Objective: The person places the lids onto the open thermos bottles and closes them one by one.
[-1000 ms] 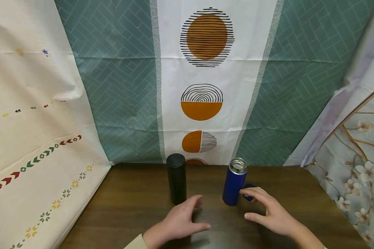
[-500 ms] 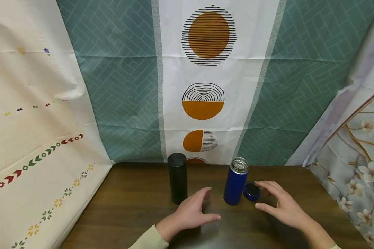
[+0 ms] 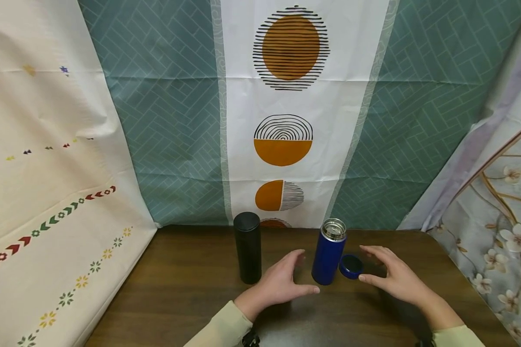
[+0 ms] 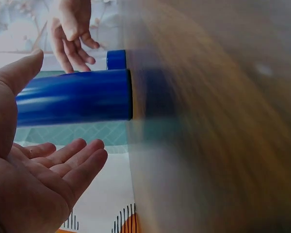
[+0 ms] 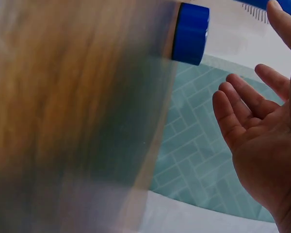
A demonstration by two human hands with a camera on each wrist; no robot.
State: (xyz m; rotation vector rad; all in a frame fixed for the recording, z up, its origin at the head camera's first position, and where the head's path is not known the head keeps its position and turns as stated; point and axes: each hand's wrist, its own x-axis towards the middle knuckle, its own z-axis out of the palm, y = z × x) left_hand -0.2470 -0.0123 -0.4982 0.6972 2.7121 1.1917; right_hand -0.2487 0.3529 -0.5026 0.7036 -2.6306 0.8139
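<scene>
A blue thermos bottle (image 3: 327,258) stands upright on the table, its steel mouth uncovered. Just to its right lies its blue lid (image 3: 350,267), dark side up. My left hand (image 3: 282,282) is spread to the left of the bottle, thumb and fingers apart with nothing between them. In the left wrist view the bottle (image 4: 77,97) lies between the thumb and fingers, in front of the palm. Beside the lid, on its right, my right hand (image 3: 399,277) hovers with fingers loosely extended and holds nothing. The right wrist view shows the lid (image 5: 190,34) beyond its fingertips.
A black cylindrical bottle (image 3: 247,248), capped, stands left of the blue one, close behind my left wrist. The brown wooden table (image 3: 178,279) ends at a patterned cloth backdrop (image 3: 178,120). Cloth also hangs along the left and right sides.
My left hand has moved rightward, from near the black bottle toward the blue one. My right hand has drawn back to the right from the lid, which now shows fully.
</scene>
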